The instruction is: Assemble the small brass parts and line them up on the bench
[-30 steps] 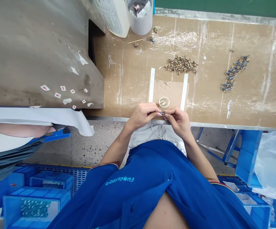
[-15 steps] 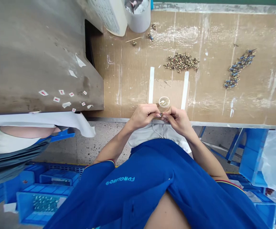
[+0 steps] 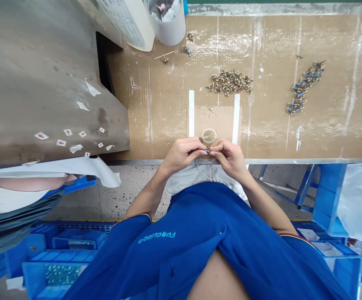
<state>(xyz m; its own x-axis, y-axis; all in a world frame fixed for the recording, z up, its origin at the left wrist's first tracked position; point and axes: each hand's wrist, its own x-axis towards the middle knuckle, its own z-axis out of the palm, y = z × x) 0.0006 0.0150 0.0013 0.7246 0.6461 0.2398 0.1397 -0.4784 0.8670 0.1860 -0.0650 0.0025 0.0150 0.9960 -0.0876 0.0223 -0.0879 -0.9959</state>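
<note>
My left hand pinches a small metal part with a blue section between thumb and forefinger, near the table's front edge. From the other side, my right hand closes thumb and fingertips at the part's brassy end. Whether the right fingers also hold a separate tiny piece is too small to tell. Just beyond the fingertips sits a shallow round clear dish with a few thin curved bits in it. It rests on a cardboard piece with white tape strips along its sides.
Behind the dish lies a pile of small brass-coloured parts. A row of blue-and-brass parts is at the right. A white tub, a thin stick and loose parts lie at the back left. A metal housing borders the left.
The view has shifted a little, so the table things appear farther left. Both hands stay together at the fingertips, and more of the part's blue section shows now.
</note>
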